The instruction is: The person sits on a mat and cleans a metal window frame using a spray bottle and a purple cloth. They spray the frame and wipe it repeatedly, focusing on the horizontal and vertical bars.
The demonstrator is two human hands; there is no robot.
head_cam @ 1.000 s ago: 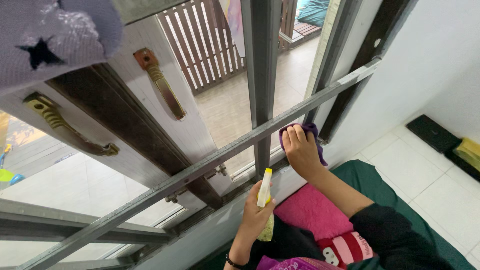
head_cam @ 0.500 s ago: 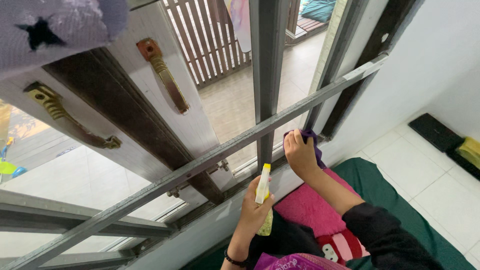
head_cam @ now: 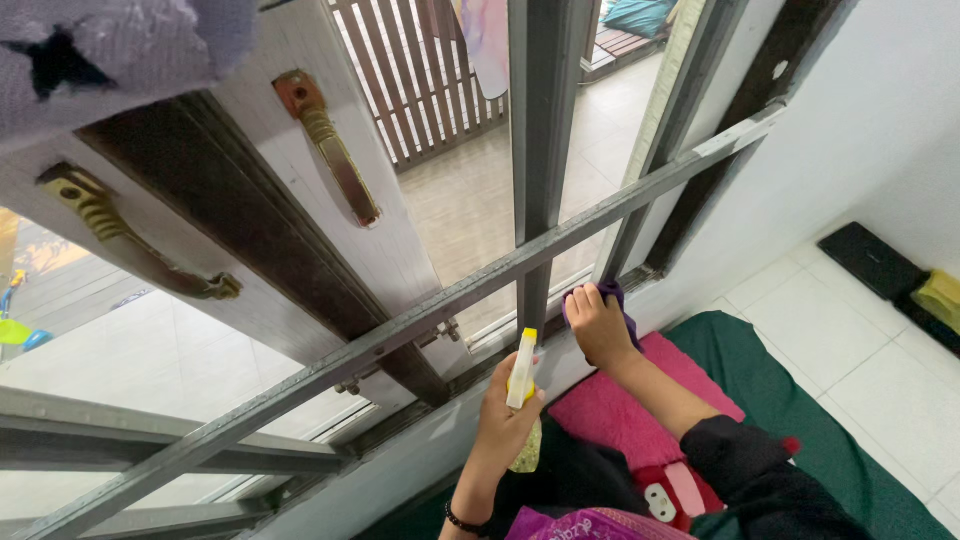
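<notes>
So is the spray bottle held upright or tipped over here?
Upright: the spray bottle stands nozzle-up in the left hand, leaning only slightly.

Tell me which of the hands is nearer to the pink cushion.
The right hand, pressing a purple cloth just above the pink cushion. The left hand holds a yellow spray bottle off its left edge.

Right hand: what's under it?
A purple cloth sits under the right hand, pressed against the lower window frame near the grey bar. Only its edges show; the rest, and the surface beneath, is covered.
</notes>
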